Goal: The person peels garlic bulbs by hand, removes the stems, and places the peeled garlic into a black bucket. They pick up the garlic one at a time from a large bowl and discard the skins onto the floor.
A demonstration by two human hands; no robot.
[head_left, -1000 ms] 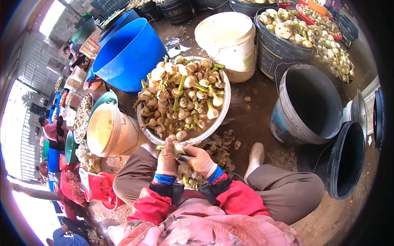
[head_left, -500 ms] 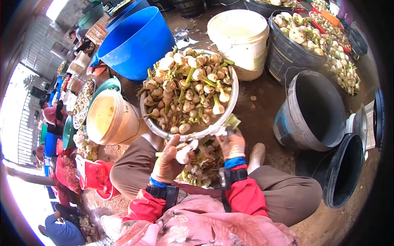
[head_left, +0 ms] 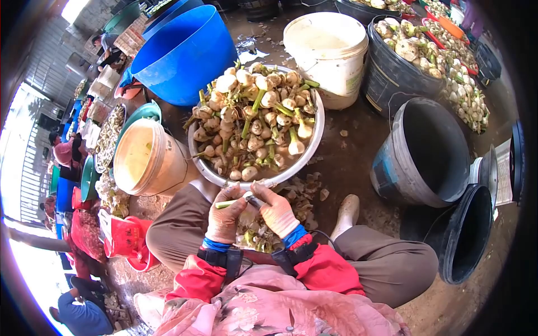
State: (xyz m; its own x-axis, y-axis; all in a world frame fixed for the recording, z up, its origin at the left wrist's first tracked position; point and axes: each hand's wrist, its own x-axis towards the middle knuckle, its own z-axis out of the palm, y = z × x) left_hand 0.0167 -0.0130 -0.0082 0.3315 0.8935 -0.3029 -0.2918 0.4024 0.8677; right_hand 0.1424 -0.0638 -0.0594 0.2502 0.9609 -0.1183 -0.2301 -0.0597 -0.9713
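Note:
My left hand (head_left: 225, 218), in a dirty glove, grips a small white bulb with a green stalk (head_left: 228, 203). My right hand (head_left: 276, 211), also gloved, holds a small knife (head_left: 253, 200) against that bulb. Both hands sit close together above a heap of peelings (head_left: 263, 232) between my knees. Just beyond them stands a wide metal basin (head_left: 315, 140) piled with unpeeled bulbs and green stalks (head_left: 252, 120).
A cream bucket (head_left: 147, 159) stands left of the basin, a blue tub (head_left: 185, 53) behind it, a white bucket (head_left: 330, 53) at the back. Right: an empty grey bucket (head_left: 423, 151), a black bucket (head_left: 468, 232), a bucket of bulbs (head_left: 406, 47). Other people sit at far left.
My right hand has swung back from the basin's rim, where it flung off a strip of peel, and meets my left hand again at the bulb.

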